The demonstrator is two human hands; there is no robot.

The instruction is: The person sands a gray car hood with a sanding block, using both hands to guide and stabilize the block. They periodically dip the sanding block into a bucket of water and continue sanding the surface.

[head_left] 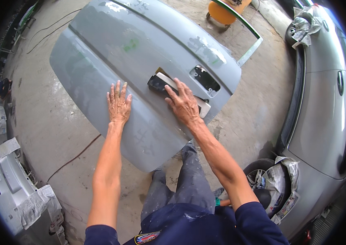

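Note:
A grey-primed car door panel (pixel 99 53) lies in front of me, with bare-metal and green patches and a handle cutout (pixel 205 81) on its right side. My left hand (pixel 119 105) rests flat on the panel, fingers slightly apart, holding nothing. My right hand (pixel 184 104) lies over a long sanding block (pixel 204 107), light-coloured with black parts, its fingers spread across the top and the thumb side toward the black part. A brownish edge, perhaps sandpaper, sticks out at the block's far end. The palm hides the block's middle.
To the right stands a silver car (pixel 323 98) with newspaper (pixel 281 183) around its wheel. Newspaper-masked car parts (pixel 14 175) sit at the left. An orange wheeled machine (pixel 228 12) is at the back. A dark red hose (pixel 75 157) crosses the floor; a person (pixel 2 87) is far left.

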